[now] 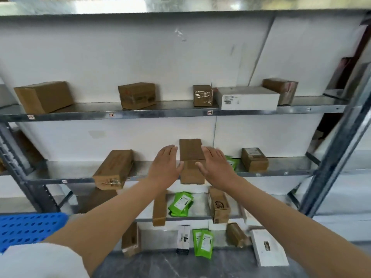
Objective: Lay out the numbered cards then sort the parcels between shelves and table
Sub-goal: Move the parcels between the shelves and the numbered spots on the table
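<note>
Two bare arms reach forward to a tall brown box [191,151] standing upright on the middle shelf [285,167] of a metal rack. The left hand [165,167] and right hand [215,166] flank the box, one at each side, with fingers straight and together and thumbs turned towards its front face. Neither hand curls round anything, and it cannot be told whether the palms press the cardboard or sit just beside it. This flat, two-sided placing likely serves to square the box up or lift it without tipping it. Other cardboard parcels stand spaced apart along the upper shelf [160,113], with a flat white box [249,98] among them. Small tags [209,112] on that shelf's front edge are too blurred to read. Green pouches [181,203] lie on a lower shelf. Below, a grey marbled table [160,265] carries more parcels. A blue perforated crate [30,227] sits at the left, and a plain white wall [100,47] backs the rack.
</note>
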Demonstrator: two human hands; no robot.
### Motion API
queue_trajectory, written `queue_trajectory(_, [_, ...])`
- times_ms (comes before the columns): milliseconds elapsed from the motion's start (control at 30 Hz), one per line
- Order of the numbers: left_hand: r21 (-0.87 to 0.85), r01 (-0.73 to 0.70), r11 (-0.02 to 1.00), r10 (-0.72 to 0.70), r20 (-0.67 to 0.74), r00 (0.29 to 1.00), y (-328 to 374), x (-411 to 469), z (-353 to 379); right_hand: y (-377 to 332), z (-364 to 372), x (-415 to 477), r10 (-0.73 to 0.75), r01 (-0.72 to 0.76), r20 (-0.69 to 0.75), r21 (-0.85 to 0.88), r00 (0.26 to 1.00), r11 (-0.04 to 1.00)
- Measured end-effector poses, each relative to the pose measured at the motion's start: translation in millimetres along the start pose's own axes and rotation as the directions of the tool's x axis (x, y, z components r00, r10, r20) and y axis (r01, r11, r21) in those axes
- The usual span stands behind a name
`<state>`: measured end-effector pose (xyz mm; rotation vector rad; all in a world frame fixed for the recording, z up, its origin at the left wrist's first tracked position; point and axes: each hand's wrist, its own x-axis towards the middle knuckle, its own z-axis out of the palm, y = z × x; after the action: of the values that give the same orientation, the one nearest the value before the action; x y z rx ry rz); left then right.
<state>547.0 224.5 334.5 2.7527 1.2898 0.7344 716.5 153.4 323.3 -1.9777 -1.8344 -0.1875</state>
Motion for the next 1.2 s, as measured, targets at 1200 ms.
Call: queue_trajectory(1200, [-0.157,-0.143,0.977,0.167,0.154,0.974,107.3,127.4,147.9,174.4,-7.4,14.3,0.336,-0.326,0.077,-0.121,0.939,0.938])
